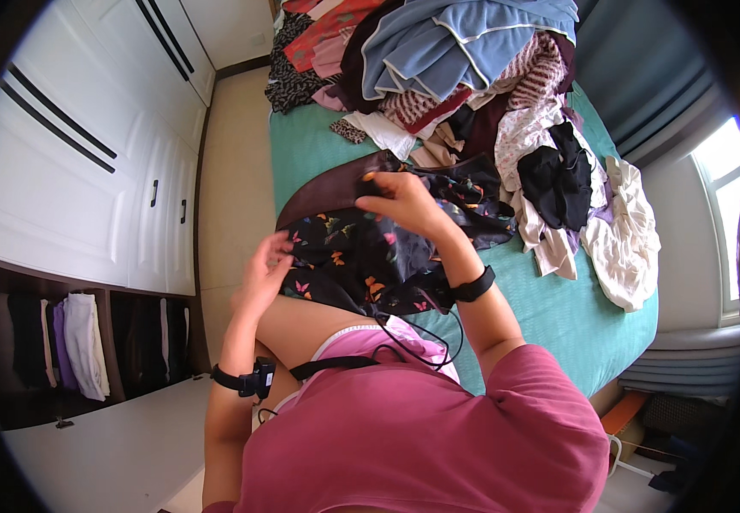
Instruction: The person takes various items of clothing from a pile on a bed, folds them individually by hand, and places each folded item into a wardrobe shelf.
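A black garment with a colourful butterfly print lies spread before me, partly over my thigh and the bed edge. Its dark brown lining or trim shows along the far left part. My left hand, slightly blurred, is at the garment's left edge with its fingers apart; whether it touches the cloth is unclear. Over the upper middle of the garment is my right hand, thumb and forefinger spread with dark cloth visible between them. Each wrist wears a black strap.
The bed has a green cover. Beyond the garment is a heap with a blue white-edged blanket or robe. Black and white clothes lie right. White wardrobe doors and an open compartment of hanging clothes stand left.
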The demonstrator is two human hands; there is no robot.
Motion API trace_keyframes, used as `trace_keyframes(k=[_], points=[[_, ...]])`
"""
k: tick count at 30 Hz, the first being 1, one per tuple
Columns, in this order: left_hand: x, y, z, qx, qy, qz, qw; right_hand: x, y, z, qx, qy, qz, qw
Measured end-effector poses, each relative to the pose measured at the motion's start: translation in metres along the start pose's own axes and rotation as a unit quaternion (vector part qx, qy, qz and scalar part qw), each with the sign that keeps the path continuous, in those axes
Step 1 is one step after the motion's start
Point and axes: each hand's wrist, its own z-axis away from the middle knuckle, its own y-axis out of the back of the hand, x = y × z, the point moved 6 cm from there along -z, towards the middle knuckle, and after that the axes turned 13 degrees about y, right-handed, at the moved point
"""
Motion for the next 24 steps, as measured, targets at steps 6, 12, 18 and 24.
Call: trace_keyframes(k=[6,12,18,24], points=[[0.094,-0.029,0.01,-0.031,-0.183,-0.018,0.983,-0.056,-0.066,0.003,-0.167,0.148,0.096,0.97],[0.059,-0.015,-0.013,-0.044,-0.04,0.075,0.995,-0.037,-0.018,0.008,-0.053,0.084,0.002,0.995],[0.071,0.01,-0.004,-0.021,-0.074,0.199,0.977,0.02,0.029,0.048,0.002,-0.016,0.058,0.998],[0.088,0.019,-0.001,-0.037,-0.083,0.266,0.96,0.037,0.034,0.075,-0.009,-0.062,0.09,0.994]])
